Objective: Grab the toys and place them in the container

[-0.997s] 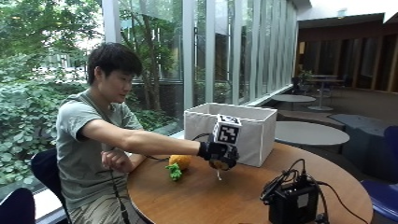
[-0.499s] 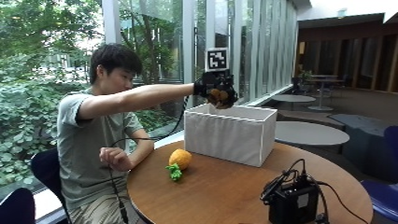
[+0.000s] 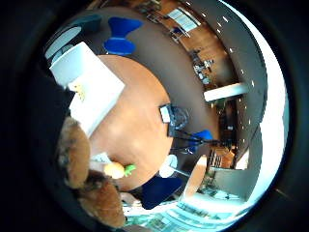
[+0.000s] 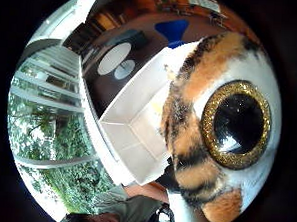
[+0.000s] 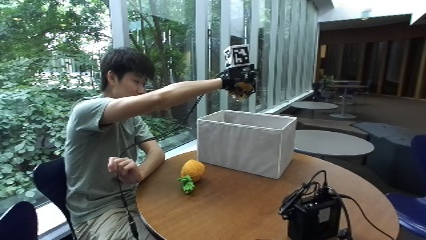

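My gloved right hand (image 5: pixel 238 82) is raised high above the white fabric container (image 5: pixel 247 141) on the round wooden table (image 5: pixel 239 205). It grips a brown striped plush toy (image 5: pixel 243 89) with a big glittery gold-rimmed eye (image 4: pixel 234 124); its fur also shows in the little finger side palm view (image 3: pixel 75 152). The open box (image 4: pixel 137 128) lies below the palm, with something small and yellow inside (image 3: pixel 79 89). An orange plush carrot with green leaves (image 5: pixel 191 173) lies on the table next to the container, toward the person.
A black device with cables (image 5: pixel 313 215) stands at the table's near edge. The person's bare left hand (image 5: pixel 123 169) rests by the table rim. Blue chairs (image 5: pixel 406 205) and other round tables (image 5: pixel 333 142) stand around.
The hand rose from the table surface beside the carrot, carrying the striped plush, and now holds it high over the container. The carrot has stayed in place.
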{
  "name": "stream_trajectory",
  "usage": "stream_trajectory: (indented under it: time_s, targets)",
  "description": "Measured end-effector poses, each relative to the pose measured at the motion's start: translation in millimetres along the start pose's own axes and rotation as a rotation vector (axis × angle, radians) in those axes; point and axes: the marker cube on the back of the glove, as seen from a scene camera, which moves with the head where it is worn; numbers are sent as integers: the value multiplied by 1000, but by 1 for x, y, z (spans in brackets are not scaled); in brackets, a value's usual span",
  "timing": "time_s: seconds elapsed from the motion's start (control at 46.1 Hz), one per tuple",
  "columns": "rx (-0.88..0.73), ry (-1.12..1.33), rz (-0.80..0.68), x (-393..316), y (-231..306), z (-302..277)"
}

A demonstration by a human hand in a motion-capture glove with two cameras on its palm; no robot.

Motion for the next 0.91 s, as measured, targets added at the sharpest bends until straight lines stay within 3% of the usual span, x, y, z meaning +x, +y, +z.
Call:
stream_trajectory:
  time_s: [0.065, 0.152, 0.26, 0.39, 0.499, 0.607, 0.91]
  targets:
    - [2, -26, -31, -19, -10, 4]
    - [-6, -90, 102, -50, -33, 8]
    - [1, -86, -91, -71, -35, 13]
    - [7, -80, -121, -91, -44, 14]
    - [1, -120, 61, -97, -52, 15]
    - [-45, -130, -129, -97, -41, 19]
    - [-80, -128, -126, -73, -17, 7]
